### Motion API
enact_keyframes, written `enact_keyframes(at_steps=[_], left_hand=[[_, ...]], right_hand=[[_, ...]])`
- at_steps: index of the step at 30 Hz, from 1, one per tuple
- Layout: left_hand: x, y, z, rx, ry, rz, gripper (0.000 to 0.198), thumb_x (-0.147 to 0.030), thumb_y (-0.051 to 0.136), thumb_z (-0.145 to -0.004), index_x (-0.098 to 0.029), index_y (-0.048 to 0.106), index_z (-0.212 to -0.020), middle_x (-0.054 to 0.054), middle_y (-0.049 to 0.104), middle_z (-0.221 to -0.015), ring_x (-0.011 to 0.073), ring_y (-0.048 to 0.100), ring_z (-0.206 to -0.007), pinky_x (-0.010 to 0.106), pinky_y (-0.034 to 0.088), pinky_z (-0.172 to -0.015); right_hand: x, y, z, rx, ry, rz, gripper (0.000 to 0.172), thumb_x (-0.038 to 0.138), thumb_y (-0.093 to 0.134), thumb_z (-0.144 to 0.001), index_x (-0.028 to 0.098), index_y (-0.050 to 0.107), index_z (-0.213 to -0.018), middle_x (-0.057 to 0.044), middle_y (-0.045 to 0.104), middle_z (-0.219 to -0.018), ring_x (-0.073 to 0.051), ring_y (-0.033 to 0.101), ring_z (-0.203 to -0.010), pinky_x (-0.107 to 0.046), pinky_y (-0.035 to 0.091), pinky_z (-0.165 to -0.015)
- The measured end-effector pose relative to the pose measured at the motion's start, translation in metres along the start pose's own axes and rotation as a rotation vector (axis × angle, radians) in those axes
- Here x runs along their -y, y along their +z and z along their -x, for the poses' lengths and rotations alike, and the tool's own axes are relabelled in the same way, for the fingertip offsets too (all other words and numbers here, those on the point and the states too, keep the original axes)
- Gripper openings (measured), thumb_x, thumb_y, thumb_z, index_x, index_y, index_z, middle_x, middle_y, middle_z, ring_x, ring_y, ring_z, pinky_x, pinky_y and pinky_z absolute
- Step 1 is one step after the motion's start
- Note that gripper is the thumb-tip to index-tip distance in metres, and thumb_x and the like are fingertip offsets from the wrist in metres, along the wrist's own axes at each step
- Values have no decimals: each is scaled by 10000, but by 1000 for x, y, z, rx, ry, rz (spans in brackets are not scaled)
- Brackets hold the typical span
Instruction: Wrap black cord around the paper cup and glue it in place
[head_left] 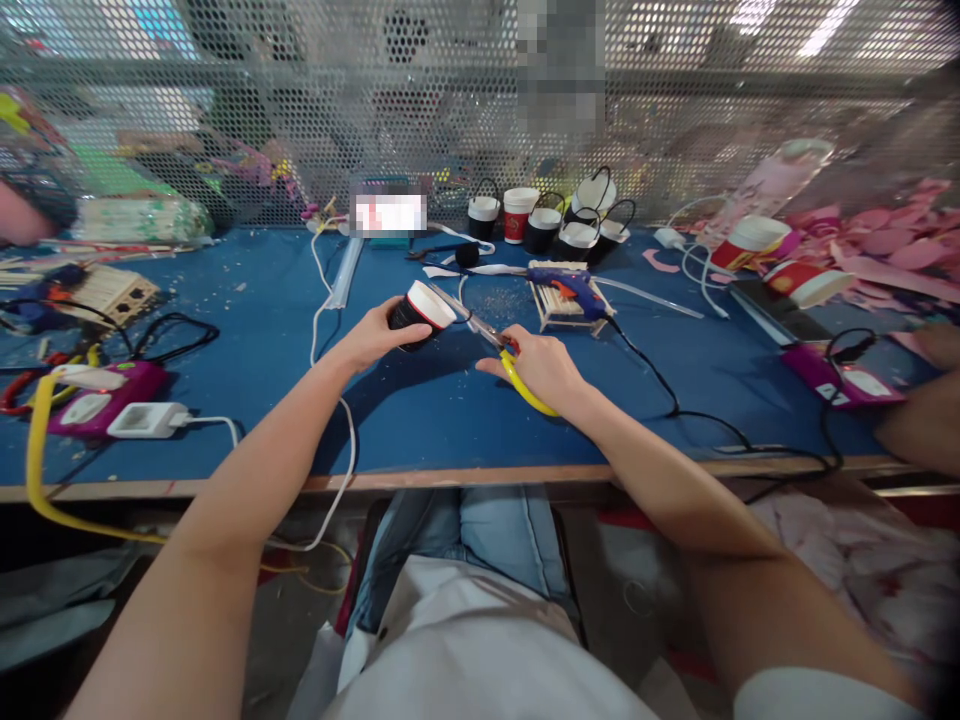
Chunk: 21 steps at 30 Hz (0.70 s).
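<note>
My left hand is closed around a black-wrapped paper cup, which tilts so its white rim faces right. In my right hand is a pair of scissors with yellow handles. Their blades point up and left, close by the cup's rim; whether they touch it I cannot tell. A thin black strand shows near the blades. Just beyond my right hand, a blue glue gun rests on a small rack of wooden sticks.
Several cups with black loop handles stand at the back beside a red cup. A purple power strip lies left, another right. Cables cross the blue table. A perforated metal screen rises behind. Another person's arm is at right.
</note>
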<state>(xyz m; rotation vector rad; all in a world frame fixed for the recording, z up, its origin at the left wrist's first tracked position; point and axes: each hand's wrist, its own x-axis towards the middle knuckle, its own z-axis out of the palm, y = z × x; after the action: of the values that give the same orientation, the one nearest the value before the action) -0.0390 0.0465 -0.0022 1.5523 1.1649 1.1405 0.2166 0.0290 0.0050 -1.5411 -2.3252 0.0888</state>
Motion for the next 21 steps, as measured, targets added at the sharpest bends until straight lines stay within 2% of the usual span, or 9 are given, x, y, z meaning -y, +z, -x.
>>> enact_keyframes(at_steps=[2,7,12,17,19,21], left_hand=[[1,-9,-3,-75,21,19,559,-313,775,-587,-172,589,-1095,77,623,-1032,217,606,-925,310,500,-779],[6,-20,-9,-124,-39,89,521,-276,799,-533,-177,614,-1010,63,629,-944,202,621,-841,294,509,-690],[14,-21,-15,-366,-91,134,500,-340,813,-504,-154,602,-917,70,623,-857,178,614,-716,250,472,-535],[11,-30,-21,-648,38,338,455,-515,718,-604,-208,522,-877,36,597,-827,127,582,-631,227,436,-486],[9,-32,-21,-703,68,426,441,-539,707,-608,-219,521,-848,27,599,-788,127,581,-604,238,440,-490],[7,-31,-21,-704,61,449,434,-551,701,-609,-223,524,-830,25,601,-766,129,582,-598,243,440,-493]], right_hand=[[-4,-2,-2,71,29,40,568,677,525,-702,200,556,-1009,-85,686,-826,-258,641,-760,-287,396,-619],[-9,-8,-2,190,30,100,658,713,510,-679,189,522,-1077,-115,678,-865,-300,635,-799,-317,410,-613],[-15,-17,-3,273,38,95,699,716,476,-701,161,515,-1124,-139,671,-894,-297,628,-812,-328,423,-633],[-25,-25,-5,388,45,140,675,710,513,-672,201,580,-1111,-131,675,-949,-312,618,-869,-341,429,-650],[-29,-28,-5,387,30,121,665,696,529,-670,202,588,-1111,-124,676,-948,-304,617,-873,-339,432,-660],[-32,-29,-6,336,22,81,635,676,530,-684,199,594,-1099,-120,674,-965,-291,617,-880,-331,436,-675]])
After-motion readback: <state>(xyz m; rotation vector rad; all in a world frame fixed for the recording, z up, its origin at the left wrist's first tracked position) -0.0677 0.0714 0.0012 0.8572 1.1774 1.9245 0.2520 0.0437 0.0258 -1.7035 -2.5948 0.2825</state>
